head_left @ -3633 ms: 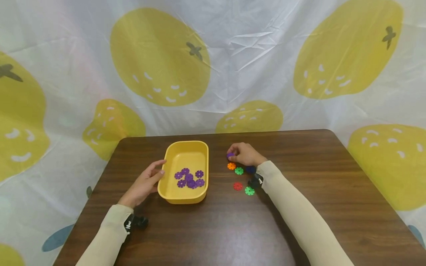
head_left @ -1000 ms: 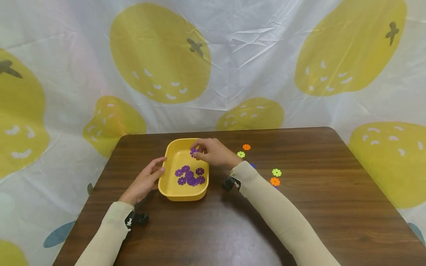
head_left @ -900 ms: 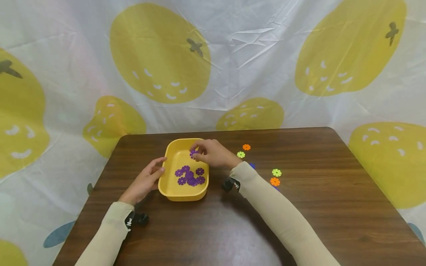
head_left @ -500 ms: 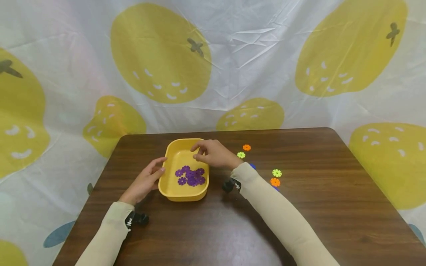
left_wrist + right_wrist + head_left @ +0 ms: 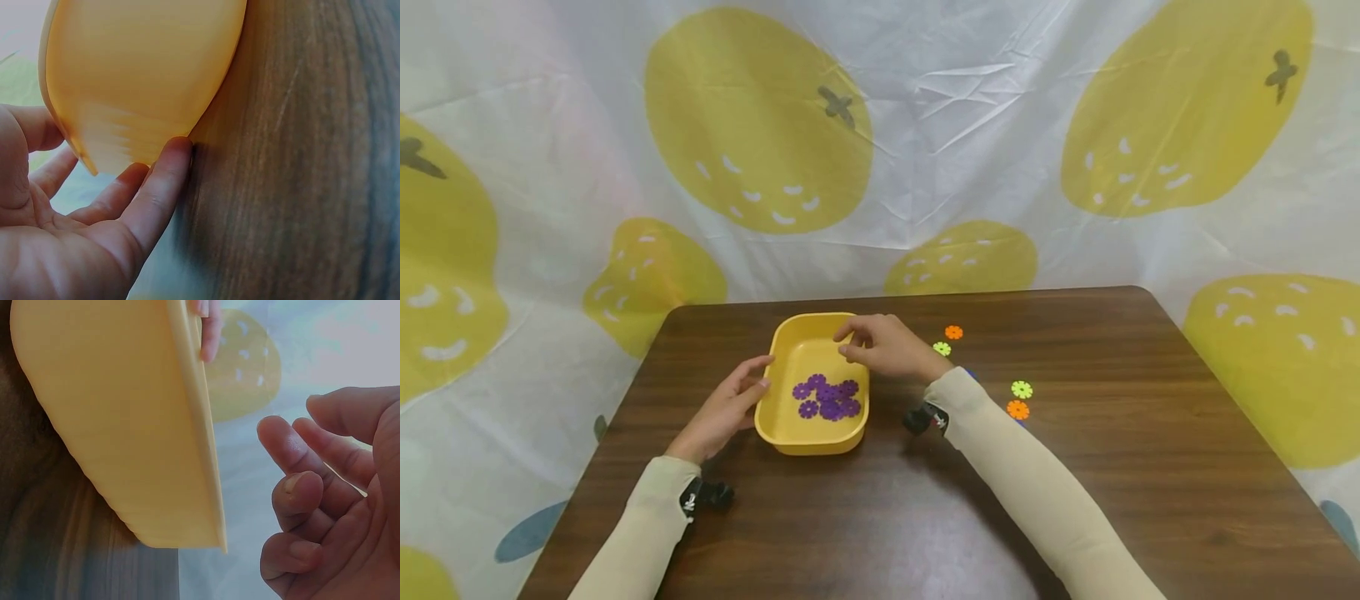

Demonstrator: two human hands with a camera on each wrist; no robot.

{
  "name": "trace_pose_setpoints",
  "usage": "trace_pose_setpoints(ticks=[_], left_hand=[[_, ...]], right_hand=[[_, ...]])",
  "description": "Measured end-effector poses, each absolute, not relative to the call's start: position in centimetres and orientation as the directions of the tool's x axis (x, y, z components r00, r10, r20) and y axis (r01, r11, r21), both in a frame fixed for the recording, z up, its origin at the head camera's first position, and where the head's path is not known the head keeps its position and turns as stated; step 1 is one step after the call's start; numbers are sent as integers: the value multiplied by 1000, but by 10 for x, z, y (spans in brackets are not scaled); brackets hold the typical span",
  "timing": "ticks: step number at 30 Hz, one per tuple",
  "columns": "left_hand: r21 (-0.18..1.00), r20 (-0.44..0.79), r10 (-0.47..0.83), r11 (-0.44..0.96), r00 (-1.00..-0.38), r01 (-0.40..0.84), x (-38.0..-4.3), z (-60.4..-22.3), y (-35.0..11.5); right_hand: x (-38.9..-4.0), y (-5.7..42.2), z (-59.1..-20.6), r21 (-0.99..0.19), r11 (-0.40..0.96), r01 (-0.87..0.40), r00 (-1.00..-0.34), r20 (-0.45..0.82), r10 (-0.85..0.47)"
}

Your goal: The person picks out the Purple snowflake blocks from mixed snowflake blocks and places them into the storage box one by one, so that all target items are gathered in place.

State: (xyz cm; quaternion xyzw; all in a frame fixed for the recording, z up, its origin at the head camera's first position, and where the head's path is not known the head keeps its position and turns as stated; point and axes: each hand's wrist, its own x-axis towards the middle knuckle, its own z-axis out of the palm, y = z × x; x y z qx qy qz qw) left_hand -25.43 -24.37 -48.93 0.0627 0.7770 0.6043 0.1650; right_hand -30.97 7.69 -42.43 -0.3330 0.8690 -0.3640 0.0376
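A yellow plastic basin (image 5: 790,429) stands on the table with several purple snowflake discs (image 5: 827,396) piled in its near half. My left hand (image 5: 718,412) holds the basin's left side. In the left wrist view, fingers (image 5: 159,187) of that hand rest against the outer wall, with the thumb at the rim. My right hand (image 5: 891,346) hovers over the basin's far right rim, its fingers loosely bent. Nothing sits between its thumb and fingers (image 5: 284,447) in the right wrist view. Its palm and wrist cover part of the basin's right edge.
Right of the basin lie an orange disc (image 5: 953,332) and a yellow-green disc (image 5: 942,348). Another yellow-green disc (image 5: 1022,389) and an orange disc (image 5: 1018,409) lie nearer the right forearm, which partly hides blue pieces. A fruit-print curtain (image 5: 895,125) hangs behind the brown table (image 5: 1112,358).
My right hand carried a purple disc from the table to the basin and let it go onto the pile. It has stayed above the rim since. The left hand has kept its place.
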Motion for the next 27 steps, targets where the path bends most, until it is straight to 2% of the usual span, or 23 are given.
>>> trace_pose_setpoints(ticks=[11,17,23,27], left_hand=[[958,-174,286,270,-942,-94,-254,-489,-244],[942,-156,242,329,-958,-71,-254,-486,-243],[920,-70,179,391,-981,5,-254,-481,-239],[863,33,109,498,-993,83,-250,-471,-235]], right_hand=[[-305,85,-421,-687,483,-543,-788,220,-575],[-298,98,-415,-722,449,-527,-798,239,-553],[-289,119,-407,-737,435,-517,-818,278,-503],[-282,139,-406,-700,482,-527,-834,317,-452]])
